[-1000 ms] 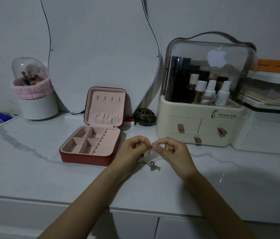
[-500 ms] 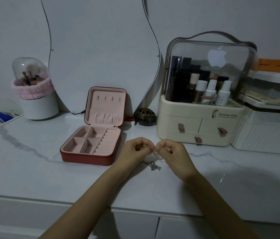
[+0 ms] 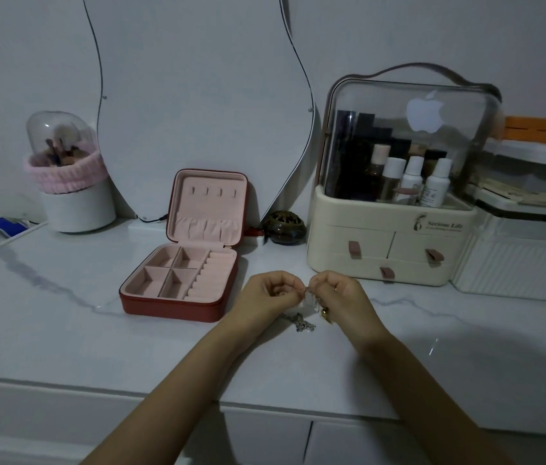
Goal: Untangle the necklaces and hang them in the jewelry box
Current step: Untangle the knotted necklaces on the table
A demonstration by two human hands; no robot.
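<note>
While both hands work knuckle to knuckle above the white marble-veined countertop (image 3: 63, 330), I see the left hand (image 3: 266, 293) and the right hand (image 3: 340, 293) each with fingers curled in, pinching the tangled fine metal chain necklaces (image 3: 310, 298) between their fingertips. A gold-coloured pendant (image 3: 325, 312) dangles just below the right hand, and a silver clump of chain (image 3: 303, 326) lies on the counter beneath the left wrist, apparently trailing from the same tangle. The dark red square jewelry box with pale pink lining (image 3: 181, 263) stands open just to the left of the left hand, its lid hooks (image 3: 213, 192) bare, so I judge the hanging has not begun. From here the risk, as I read it, is tension: pulling the hands apart could cinch the knot tighter or snap a thin link. The loose silver end could also snag and drag across the counter. Dim light makes the strands hard to tell apart, so I cannot say which chain each hand holds. A cream cosmetics organiser with a clear domed lid (image 3: 399, 229) sits just beyond the right hand.
</note>
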